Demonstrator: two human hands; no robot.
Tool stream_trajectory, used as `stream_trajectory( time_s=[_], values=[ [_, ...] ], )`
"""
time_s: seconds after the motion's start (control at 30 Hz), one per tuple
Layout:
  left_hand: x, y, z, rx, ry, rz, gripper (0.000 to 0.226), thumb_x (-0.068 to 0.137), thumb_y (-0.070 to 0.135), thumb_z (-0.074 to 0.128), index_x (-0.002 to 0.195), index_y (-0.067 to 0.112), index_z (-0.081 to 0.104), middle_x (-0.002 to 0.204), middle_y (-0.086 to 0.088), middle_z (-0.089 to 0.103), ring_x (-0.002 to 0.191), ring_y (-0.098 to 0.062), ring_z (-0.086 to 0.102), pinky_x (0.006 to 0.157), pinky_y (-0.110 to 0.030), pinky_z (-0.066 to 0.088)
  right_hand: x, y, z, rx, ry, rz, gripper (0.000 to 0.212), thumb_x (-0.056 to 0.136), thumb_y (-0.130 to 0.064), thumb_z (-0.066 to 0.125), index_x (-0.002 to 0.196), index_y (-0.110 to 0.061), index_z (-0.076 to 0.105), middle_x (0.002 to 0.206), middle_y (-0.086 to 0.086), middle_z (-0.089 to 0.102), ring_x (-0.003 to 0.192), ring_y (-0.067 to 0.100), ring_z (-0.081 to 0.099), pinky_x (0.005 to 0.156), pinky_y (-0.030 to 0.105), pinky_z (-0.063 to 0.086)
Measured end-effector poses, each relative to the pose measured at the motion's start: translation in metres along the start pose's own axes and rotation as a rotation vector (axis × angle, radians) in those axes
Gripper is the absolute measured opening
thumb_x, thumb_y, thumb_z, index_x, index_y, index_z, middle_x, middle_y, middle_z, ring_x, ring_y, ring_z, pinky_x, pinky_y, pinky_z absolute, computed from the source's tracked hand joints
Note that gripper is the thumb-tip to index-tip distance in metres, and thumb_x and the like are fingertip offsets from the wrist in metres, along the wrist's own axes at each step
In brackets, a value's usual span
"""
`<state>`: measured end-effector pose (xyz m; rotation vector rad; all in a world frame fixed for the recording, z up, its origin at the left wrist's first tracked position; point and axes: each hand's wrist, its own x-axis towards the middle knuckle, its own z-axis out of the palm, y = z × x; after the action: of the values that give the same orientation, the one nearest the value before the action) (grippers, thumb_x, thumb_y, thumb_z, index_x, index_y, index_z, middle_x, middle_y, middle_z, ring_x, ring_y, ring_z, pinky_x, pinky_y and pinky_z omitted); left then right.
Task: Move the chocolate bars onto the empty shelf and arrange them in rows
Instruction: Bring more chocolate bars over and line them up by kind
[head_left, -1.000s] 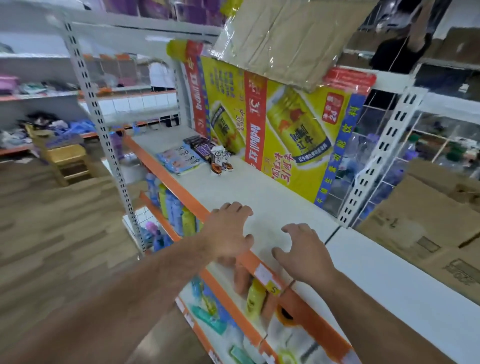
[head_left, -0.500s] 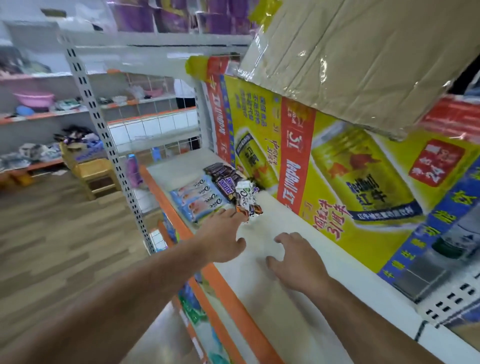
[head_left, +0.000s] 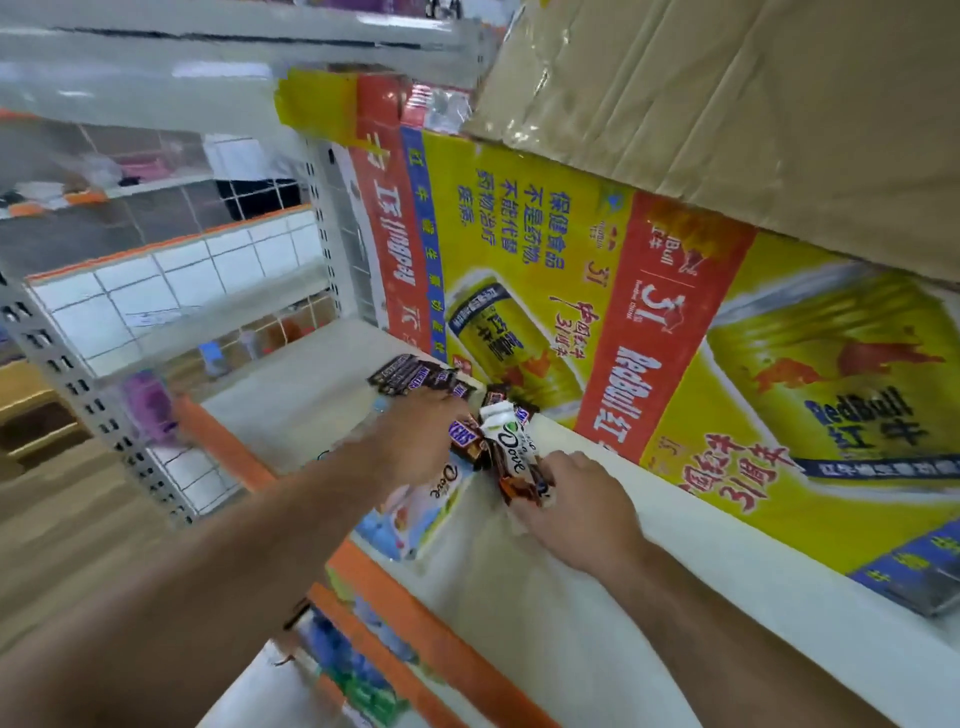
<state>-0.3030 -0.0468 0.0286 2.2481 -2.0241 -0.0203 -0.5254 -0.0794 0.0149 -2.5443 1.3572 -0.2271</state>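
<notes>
A pile of chocolate bars lies on the white shelf (head_left: 545, 623) against the yellow poster. Dark Snickers bars (head_left: 410, 376) sit at the far end, and flat light-blue Dove packs (head_left: 415, 512) lie near the orange front edge. A bunch of white Dove bars (head_left: 506, 441) stands tilted between my hands. My left hand (head_left: 415, 441) reaches over the pile with its back towards me; its fingertips are hidden among the Snickers bars. My right hand (head_left: 576, 512) pinches the brown lower end of the white Dove bars.
A yellow and red Red Bull poster (head_left: 675, 364) forms the back wall. A cardboard sheet (head_left: 727, 104) overhangs from above. The shelf has an orange front lip (head_left: 395, 597), with bottles on the tier below (head_left: 358, 670). A perforated upright (head_left: 78, 384) stands at the left.
I have moved closer to the pile. Both hands went forward from the bare shelf to the bars; the right hand now holds the end of the white Dove bars.
</notes>
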Motion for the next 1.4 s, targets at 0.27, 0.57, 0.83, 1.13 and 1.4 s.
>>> stream_trajectory(
  time_s=[0.27,0.57,0.83,1.13,1.4],
  values=[
    [0.053,-0.051,0.013,0.023,-0.164,0.291,0.037,0.076,0.021,0.07,0.11,0.024,0.056,0.113,-0.001,0.053,0.109,-0.022,0.047,0.09,-0.042,0.042,0.02,-0.043,0.019,-0.174,-0.008,0.24,0.064,0.075,-0.072,0.051,0.112,-0.021,0.047,0.106,0.0,0.054,0.1,0.024,0.056,0.082,0.039,0.047],
    [0.072,-0.058,-0.006,-0.295,-0.28,0.409,0.012,0.092,0.02,0.062,0.091,0.025,0.051,0.084,0.008,0.054,0.07,-0.014,0.052,0.055,-0.031,0.04,0.017,-0.048,0.013,-0.09,0.006,0.465,0.042,0.074,-0.039,0.062,0.104,-0.015,0.045,0.103,0.005,0.055,0.099,0.028,0.057,0.072,0.034,0.045],
    [0.069,-0.012,-0.016,-0.504,-0.314,0.436,0.009,0.096,0.031,0.055,0.1,0.026,0.049,0.098,0.001,0.061,0.074,-0.012,0.058,0.058,-0.031,0.045,-0.028,-0.018,-0.001,-0.07,0.073,0.535,0.033,0.078,-0.027,0.06,0.105,-0.024,0.04,0.097,-0.003,0.052,0.091,0.023,0.058,0.065,0.033,0.043],
    [0.057,0.068,-0.007,-0.453,-0.394,0.583,0.046,0.073,0.022,0.069,0.105,0.038,0.039,0.103,0.005,0.063,0.081,-0.01,0.062,0.067,-0.033,0.056,-0.104,0.01,-0.021,-0.099,0.139,0.597,0.035,0.079,-0.023,0.06,0.108,-0.029,0.042,0.107,-0.008,0.058,0.093,0.019,0.057,0.071,0.032,0.046],
    [0.016,0.158,-0.009,-0.446,-0.228,0.78,0.041,0.071,0.028,0.069,0.109,0.04,0.059,0.101,0.014,0.049,0.09,-0.007,0.052,0.077,-0.026,0.045,-0.194,0.054,-0.044,-0.179,0.217,0.575,0.042,0.081,-0.02,0.059,0.12,-0.03,0.047,0.112,-0.009,0.056,0.104,0.015,0.053,0.08,0.028,0.042]
  ],
)
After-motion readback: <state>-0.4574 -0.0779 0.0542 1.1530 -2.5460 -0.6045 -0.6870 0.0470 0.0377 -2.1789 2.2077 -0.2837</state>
